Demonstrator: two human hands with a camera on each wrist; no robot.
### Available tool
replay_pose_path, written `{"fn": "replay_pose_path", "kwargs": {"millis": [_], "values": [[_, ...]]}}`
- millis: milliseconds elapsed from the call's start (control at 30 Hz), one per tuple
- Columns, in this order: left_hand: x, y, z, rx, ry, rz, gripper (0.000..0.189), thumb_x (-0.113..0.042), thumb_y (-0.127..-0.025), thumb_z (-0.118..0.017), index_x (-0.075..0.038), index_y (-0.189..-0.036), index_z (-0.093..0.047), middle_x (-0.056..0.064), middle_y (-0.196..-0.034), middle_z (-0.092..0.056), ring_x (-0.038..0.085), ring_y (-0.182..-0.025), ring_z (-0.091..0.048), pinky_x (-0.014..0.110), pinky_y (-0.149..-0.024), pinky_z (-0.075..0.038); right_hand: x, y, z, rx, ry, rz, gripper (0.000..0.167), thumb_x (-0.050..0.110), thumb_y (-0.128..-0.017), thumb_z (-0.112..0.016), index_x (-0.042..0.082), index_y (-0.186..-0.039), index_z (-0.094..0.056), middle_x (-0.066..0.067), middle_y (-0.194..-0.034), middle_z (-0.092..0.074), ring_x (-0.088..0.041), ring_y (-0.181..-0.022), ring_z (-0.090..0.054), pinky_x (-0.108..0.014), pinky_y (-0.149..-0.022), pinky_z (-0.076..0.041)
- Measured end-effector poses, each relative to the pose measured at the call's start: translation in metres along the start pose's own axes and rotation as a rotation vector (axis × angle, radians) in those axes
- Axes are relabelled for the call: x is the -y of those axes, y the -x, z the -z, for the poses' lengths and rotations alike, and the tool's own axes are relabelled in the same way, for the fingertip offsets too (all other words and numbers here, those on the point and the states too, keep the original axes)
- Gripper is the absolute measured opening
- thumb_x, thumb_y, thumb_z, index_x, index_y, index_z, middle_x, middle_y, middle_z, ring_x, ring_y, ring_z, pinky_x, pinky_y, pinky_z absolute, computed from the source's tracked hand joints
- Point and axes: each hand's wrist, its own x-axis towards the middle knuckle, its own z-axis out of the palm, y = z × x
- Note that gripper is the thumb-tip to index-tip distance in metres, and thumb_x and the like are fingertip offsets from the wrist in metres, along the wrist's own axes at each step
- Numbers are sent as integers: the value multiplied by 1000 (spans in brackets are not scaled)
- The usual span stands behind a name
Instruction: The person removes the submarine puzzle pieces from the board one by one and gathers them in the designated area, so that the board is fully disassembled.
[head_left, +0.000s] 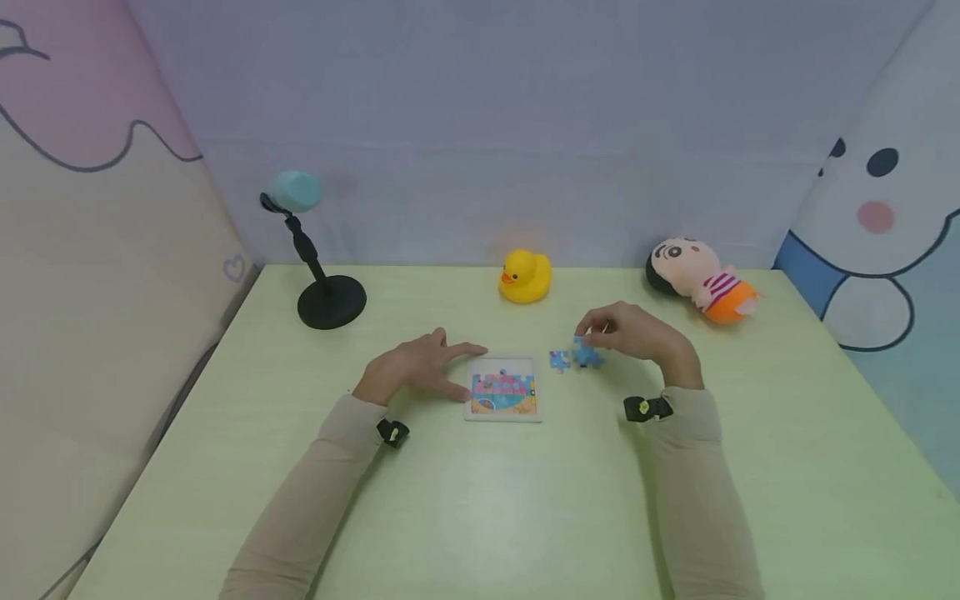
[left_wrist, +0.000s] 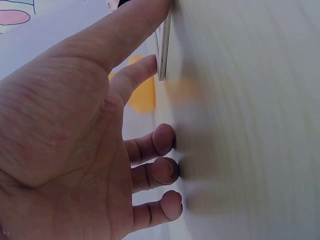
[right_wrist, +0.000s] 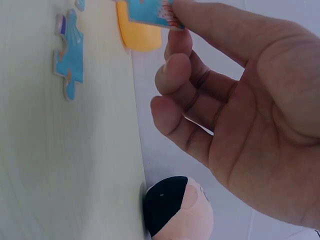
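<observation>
A puzzle tray (head_left: 502, 418) with a white border lies mid-table, its lower part filled with pink and blue pieces and its upper part bare. My left hand (head_left: 420, 363) spans its left side, thumb and index finger touching the edge; in the left wrist view the hand (left_wrist: 75, 130) has its other fingertips down at the table. Between thumb and fingers my right hand (head_left: 626, 330) pinches a blue puzzle piece (right_wrist: 150, 11), raised above the table. Below it lie loose blue puzzle pieces (right_wrist: 70, 57), and another loose piece (head_left: 558, 360) sits just right of the tray.
A yellow rubber duck (head_left: 527, 277) stands at the back middle of the table. To its right a plush doll (head_left: 701, 279) lies on its side. A lamp (head_left: 330, 302) with a black round base and a light blue head stands at the back left.
</observation>
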Motion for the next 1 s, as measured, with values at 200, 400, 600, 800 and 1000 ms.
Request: {"fn": "replay_pose_path", "kwargs": {"millis": [200,400,600,800,1000], "values": [[2,-4,-5,-4,-13,10,80,-58,-84,-73,-45,-153,-35,12,-123,-44,26,-102,-48,36,-76,-45,-10,6,1,-20,-23,-9,12,17,-99,-63,13,-105,-73,-2,-96,-68,-23,-91,-54,-39,-80,-45],[3,-2,-4,-8,-12,3,79,-59,-84,-73,-45,-152,-36,12,-121,-44,26,-99,-49,36,-74,-45,-16,13,5,-31,-32,-18,14,17,-99,-63,11,-106,-74,-2,-98,-70,-23,-93,-55,-39,-84,-44],[4,-2,-3,-12,-14,-18,79,-58,-84,-72,-44,-153,-36,12,-120,-44,25,-99,-49,35,-74,-44,-19,19,9,-31,-56,-37,16,17,-99,-63,8,-108,-75,-4,-101,-71,-23,-95,-57,-40,-86,-44],[4,-3,-4,-7,-15,-12,79,-58,-84,-72,-44,-153,-35,11,-121,-44,25,-100,-49,36,-74,-45,-22,22,10,-29,-52,-48,17,17,-99,-63,8,-107,-75,-3,-100,-71,-22,-92,-56,-37,-83,-45],[3,-2,-3,-5,1,-7,79,-57,-84,-73,-44,-153,-36,13,-123,-44,26,-103,-48,38,-78,-46,-25,22,9,-1,-57,-51,17,14,-100,-62,5,-106,-74,-6,-97,-70,-21,-88,-56,-34,-78,-45]]}}
